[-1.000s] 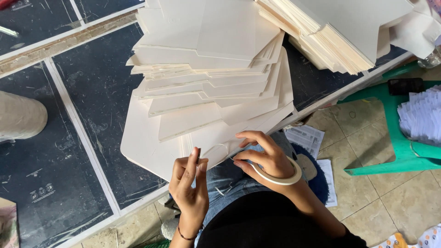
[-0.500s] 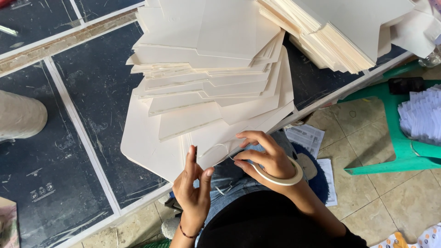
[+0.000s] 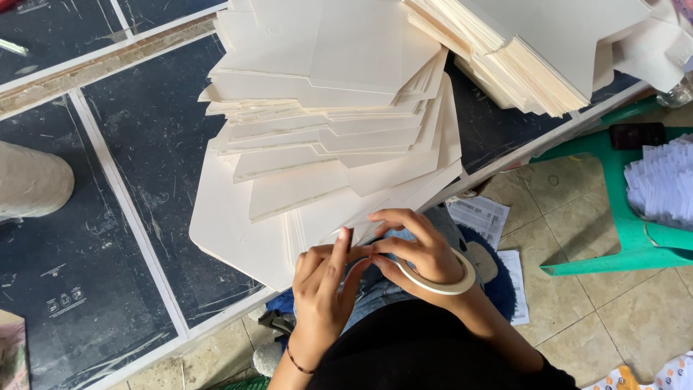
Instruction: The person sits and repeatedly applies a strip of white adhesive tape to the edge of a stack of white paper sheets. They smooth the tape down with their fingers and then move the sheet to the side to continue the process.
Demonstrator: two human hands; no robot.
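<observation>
A fanned pile of cream die-cut card sheets (image 3: pixel 325 130) lies on the dark table (image 3: pixel 137 217), its lowest sheets hanging over the near edge. My right hand (image 3: pixel 411 249) wears a roll of pale tape (image 3: pixel 447 282) around the wrist like a bracelet and pinches at the overhanging card edge. My left hand (image 3: pixel 325 282) is just to its left, fingertips meeting the right hand's fingers at the same spot; a thin strip of tape seems to run between them, too small to be sure. A dark bracelet sits on my left wrist.
A second thick stack of cream card (image 3: pixel 534 50) rests at the table's far right. A green plastic stool (image 3: pixel 628 217) holds a black phone (image 3: pixel 637 135) and white folded papers (image 3: pixel 664 180). Printed sheets (image 3: pixel 480 217) lie on the tiled floor. A pale rounded object (image 3: pixel 32 180) sits at left.
My left hand has moved up and right, from apart with fingers raised to touching my right hand's fingers at the card edge. My right hand stays in place.
</observation>
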